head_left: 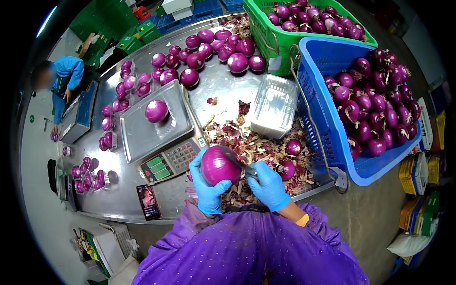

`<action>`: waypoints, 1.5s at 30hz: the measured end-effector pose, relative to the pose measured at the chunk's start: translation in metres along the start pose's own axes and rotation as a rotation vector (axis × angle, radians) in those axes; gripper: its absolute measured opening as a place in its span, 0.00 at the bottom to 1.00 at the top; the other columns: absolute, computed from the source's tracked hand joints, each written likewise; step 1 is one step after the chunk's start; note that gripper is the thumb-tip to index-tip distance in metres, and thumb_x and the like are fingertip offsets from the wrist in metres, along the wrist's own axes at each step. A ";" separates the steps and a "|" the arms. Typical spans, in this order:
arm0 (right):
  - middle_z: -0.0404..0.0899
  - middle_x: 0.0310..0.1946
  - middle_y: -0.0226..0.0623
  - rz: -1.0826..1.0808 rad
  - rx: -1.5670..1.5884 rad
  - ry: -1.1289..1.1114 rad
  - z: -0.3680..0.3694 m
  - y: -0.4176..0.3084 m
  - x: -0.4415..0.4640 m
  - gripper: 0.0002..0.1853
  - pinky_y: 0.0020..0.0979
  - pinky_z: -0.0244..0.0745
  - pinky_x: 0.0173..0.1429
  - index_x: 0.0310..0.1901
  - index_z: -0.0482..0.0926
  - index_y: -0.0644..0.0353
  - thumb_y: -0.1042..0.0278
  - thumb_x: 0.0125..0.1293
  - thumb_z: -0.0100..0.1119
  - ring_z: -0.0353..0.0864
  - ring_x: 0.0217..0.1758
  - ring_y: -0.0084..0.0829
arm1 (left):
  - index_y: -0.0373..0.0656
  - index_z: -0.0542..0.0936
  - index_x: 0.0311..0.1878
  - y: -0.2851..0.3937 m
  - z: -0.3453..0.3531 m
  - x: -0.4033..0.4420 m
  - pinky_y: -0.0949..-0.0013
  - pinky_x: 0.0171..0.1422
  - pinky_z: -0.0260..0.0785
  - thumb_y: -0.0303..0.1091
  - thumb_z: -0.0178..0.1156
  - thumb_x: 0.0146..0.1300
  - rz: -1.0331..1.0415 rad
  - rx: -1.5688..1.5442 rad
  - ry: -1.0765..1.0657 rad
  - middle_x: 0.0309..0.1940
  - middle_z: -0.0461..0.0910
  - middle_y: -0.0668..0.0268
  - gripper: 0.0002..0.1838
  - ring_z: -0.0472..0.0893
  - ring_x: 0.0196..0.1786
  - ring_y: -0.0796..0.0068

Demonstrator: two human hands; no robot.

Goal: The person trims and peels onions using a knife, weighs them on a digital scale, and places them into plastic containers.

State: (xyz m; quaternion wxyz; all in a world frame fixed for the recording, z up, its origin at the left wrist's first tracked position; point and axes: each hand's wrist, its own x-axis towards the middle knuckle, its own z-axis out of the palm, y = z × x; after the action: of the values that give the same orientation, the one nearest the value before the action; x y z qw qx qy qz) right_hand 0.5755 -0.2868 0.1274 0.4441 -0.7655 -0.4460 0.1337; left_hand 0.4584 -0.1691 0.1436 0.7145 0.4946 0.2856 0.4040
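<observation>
A large, smooth red onion (220, 166) rests in my left hand (207, 192), whose blue-gloved fingers wrap around its side. My right hand (270, 188), also in a blue glove, is closed on the handle of a knife (243, 164). The dark, blurred blade points toward the onion's upper right side; whether it touches the skin I cannot tell. Below both hands lies a heap of dry onion skins (228, 130), with two unpeeled onions (286, 170) at its right. Another peeled onion (156, 111) sits on the weighing scale's tray (137, 137).
A blue crate (327, 57) and a green crate (266, 47), both full of onions, stand at the right and back. Stacked clear trays (274, 107) are near the skins. A phone (148, 203) lies by the scale keypad (179, 154). Another person (69, 71) works at far left.
</observation>
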 end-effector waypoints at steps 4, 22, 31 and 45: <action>0.77 0.29 0.42 0.256 0.138 -0.086 0.002 0.042 -0.037 0.08 0.35 0.72 0.34 0.39 0.75 0.61 0.67 0.65 0.60 0.79 0.29 0.40 | 0.42 0.60 0.65 0.007 -0.008 0.007 0.59 0.61 0.73 0.46 0.80 0.36 0.054 -0.006 0.067 0.58 0.69 0.58 0.53 0.74 0.57 0.61; 0.77 0.35 0.48 0.131 -0.368 -0.304 0.015 0.094 -0.013 0.16 0.46 0.71 0.43 0.40 0.76 0.60 0.59 0.57 0.67 0.77 0.39 0.51 | 0.47 0.63 0.68 0.003 -0.069 -0.026 0.53 0.43 0.82 0.71 0.52 0.59 -0.618 -0.475 0.115 0.58 0.74 0.51 0.44 0.81 0.51 0.49; 0.68 0.61 0.51 -0.358 0.055 -0.186 0.100 -0.070 0.151 0.36 0.42 0.65 0.68 0.64 0.68 0.60 0.63 0.53 0.70 0.69 0.64 0.48 | 0.36 0.63 0.67 0.015 -0.128 -0.046 0.61 0.62 0.73 0.57 0.57 0.62 -0.368 -0.391 0.096 0.58 0.73 0.52 0.39 0.77 0.58 0.60; 0.71 0.52 0.49 -0.515 -0.720 -0.487 0.227 -0.118 0.287 0.46 0.50 0.65 0.57 0.67 0.62 0.47 0.57 0.43 0.70 0.75 0.53 0.49 | 0.40 0.60 0.69 0.074 -0.225 0.000 0.60 0.64 0.71 0.52 0.76 0.42 0.048 0.085 0.258 0.61 0.67 0.56 0.53 0.72 0.62 0.60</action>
State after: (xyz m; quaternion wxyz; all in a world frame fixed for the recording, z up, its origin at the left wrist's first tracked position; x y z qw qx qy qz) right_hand 0.5350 0.0946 0.1479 0.0537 -0.6817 -0.7289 0.0321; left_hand 0.2548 -0.0484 0.1352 0.6402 0.4752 0.3800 0.4690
